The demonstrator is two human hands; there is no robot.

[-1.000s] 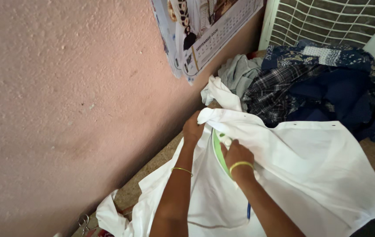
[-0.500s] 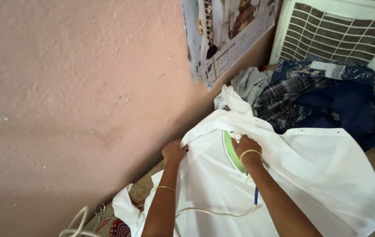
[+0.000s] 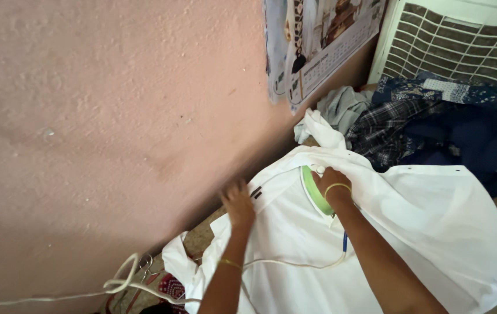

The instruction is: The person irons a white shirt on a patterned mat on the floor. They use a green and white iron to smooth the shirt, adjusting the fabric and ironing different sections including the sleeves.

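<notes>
The right hand (image 3: 331,181) is closed on the handle of a green-and-white iron (image 3: 313,189), which is set on a white garment (image 3: 423,232) spread across the work surface; the left hand (image 3: 238,203), somewhat blurred, is laid flat and open on the cloth near the wall-side edge, where a small dark tag (image 3: 256,192) is seen. The iron is placed near the upper fold of the garment, and part of the cloth is draped over its nose. The broad panel to the right appears mostly smooth, though the view is too soft for creases to be ruled out; the folded upper edge and the bunched portion at the lower left are judged not yet pressed. A white cord (image 3: 295,264) is trailed across the cloth toward the pink wall (image 3: 97,128). A pile of dark and plaid clothes (image 3: 434,125) is heaped beyond, seemingly unworked.
</notes>
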